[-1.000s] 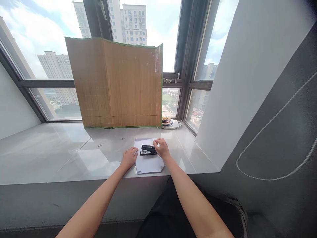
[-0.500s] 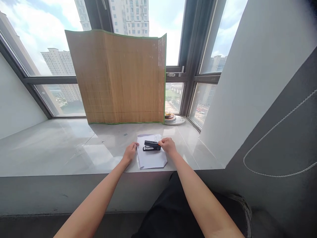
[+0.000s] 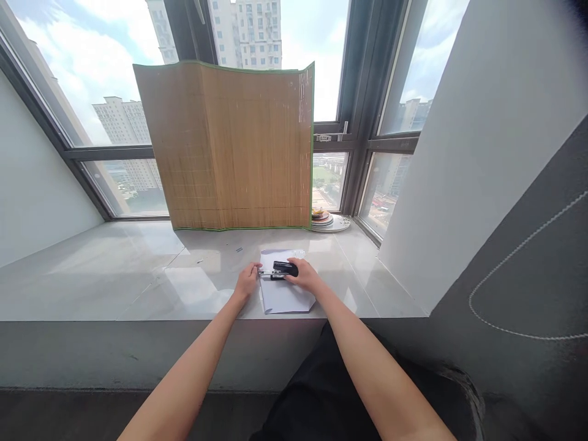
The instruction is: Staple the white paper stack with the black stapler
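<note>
A black stapler lies on a stack of white paper on the pale tiled window ledge. A silvery metal part now sticks out of the stapler's left end. My right hand is wrapped round the right end of the stapler. At the paper's left edge, my left hand has its fingers pressed together at the tip of the metal part. Whether it also grips the paper cannot be made out.
A bamboo mat with green edging stands against the window. Stacked plates sit at its right foot. Small slivers lie on the ledge behind the paper. A beaded cord hangs at the right.
The silvery metal part has come out of the stapler's left end toward my left hand. My right hand has shifted from the stapler's upper right tip to a fuller hold. The view has moved slightly left.
</note>
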`<action>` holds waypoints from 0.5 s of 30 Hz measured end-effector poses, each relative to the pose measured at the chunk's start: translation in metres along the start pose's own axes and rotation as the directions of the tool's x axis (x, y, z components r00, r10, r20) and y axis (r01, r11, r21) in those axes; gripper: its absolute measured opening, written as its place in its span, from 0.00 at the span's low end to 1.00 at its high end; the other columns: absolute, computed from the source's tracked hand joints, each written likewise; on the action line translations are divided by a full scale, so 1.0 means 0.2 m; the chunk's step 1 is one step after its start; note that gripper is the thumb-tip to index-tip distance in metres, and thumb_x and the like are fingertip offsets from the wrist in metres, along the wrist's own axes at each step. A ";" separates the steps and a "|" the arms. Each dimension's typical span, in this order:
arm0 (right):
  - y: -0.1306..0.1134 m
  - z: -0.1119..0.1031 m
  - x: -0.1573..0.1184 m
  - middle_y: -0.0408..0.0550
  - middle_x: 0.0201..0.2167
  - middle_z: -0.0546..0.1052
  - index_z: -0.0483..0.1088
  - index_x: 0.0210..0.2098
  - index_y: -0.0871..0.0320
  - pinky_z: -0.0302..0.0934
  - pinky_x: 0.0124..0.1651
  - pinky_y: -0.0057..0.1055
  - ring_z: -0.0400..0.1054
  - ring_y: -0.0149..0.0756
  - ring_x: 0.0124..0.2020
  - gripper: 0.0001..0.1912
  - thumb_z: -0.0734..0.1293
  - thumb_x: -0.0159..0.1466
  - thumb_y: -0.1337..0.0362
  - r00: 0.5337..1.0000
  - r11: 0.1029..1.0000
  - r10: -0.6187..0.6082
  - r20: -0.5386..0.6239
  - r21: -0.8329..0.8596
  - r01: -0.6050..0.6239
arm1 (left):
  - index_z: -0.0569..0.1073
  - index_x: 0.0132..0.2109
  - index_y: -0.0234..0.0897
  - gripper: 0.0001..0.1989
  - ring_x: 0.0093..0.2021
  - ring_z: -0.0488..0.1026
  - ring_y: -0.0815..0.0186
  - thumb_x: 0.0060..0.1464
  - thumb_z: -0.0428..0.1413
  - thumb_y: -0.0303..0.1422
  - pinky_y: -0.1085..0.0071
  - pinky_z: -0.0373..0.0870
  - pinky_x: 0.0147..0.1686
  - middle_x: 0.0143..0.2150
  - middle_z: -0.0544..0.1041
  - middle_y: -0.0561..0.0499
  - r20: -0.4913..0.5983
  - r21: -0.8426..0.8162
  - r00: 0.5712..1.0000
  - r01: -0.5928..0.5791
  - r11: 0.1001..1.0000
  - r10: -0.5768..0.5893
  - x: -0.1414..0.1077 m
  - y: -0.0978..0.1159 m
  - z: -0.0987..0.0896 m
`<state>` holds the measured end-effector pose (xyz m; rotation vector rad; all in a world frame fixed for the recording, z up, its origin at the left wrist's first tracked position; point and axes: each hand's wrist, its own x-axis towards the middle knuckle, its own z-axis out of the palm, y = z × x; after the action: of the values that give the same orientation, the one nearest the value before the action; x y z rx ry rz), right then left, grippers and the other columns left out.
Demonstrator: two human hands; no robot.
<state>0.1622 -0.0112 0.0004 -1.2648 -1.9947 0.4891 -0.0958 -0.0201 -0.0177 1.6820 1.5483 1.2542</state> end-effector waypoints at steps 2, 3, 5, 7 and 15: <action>-0.02 0.04 0.01 0.49 0.43 0.81 0.79 0.49 0.53 0.62 0.45 0.32 0.73 0.43 0.46 0.19 0.75 0.58 0.69 0.994 0.993 0.102 0.028 -0.067 -0.100 | 0.78 0.49 0.38 0.15 0.63 0.74 0.56 0.67 0.48 0.35 0.58 0.68 0.64 0.57 0.81 0.42 -0.075 -0.196 0.994 0.063 0.979 -0.079 0.00 0.02 -0.02; -0.04 0.05 0.01 0.48 0.41 0.81 0.79 0.47 0.53 0.61 0.42 0.32 0.73 0.42 0.44 0.16 0.75 0.59 0.69 0.989 0.984 0.147 0.011 -0.101 -0.145 | 0.77 0.49 0.38 0.14 0.65 0.73 0.57 0.68 0.47 0.35 0.58 0.68 0.65 0.59 0.80 0.42 -0.106 -0.349 0.984 0.098 0.932 -0.144 0.00 0.03 -0.03; -0.09 0.07 0.00 0.49 0.40 0.80 0.79 0.46 0.52 0.59 0.39 0.31 0.72 0.42 0.43 0.13 0.74 0.61 0.67 0.984 0.973 0.162 -0.069 -0.154 -0.171 | 0.76 0.50 0.38 0.14 0.65 0.73 0.59 0.70 0.47 0.34 0.60 0.69 0.65 0.62 0.78 0.40 -0.117 -0.674 0.948 0.144 0.725 -0.297 -0.01 0.05 -0.04; -0.15 0.09 -0.01 0.49 0.41 0.79 0.77 0.46 0.52 0.59 0.40 0.32 0.70 0.43 0.44 0.11 0.73 0.63 0.67 0.989 0.975 0.043 -0.139 -0.210 -0.072 | 0.76 0.50 0.36 0.14 0.62 0.76 0.60 0.72 0.46 0.33 0.62 0.74 0.62 0.62 0.77 0.38 -0.048 -0.876 0.905 0.166 0.454 -0.422 -0.01 0.07 -0.04; -0.32 0.13 -0.06 0.52 0.43 0.80 0.75 0.50 0.55 0.57 0.48 0.40 0.65 0.43 0.44 0.13 0.65 0.70 0.74 0.743 0.631 -0.669 -0.015 -0.539 0.557 | 0.71 0.61 0.31 0.25 0.50 0.82 0.57 0.76 0.37 0.41 0.60 0.82 0.47 0.56 0.79 0.33 0.153 -0.988 0.867 0.137 -0.068 -0.474 -0.05 0.06 -0.03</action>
<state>0.1059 -0.0488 0.0188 -0.7498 -2.2670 -0.5348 -0.0948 -0.0338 -0.0065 0.1098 0.5369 1.6502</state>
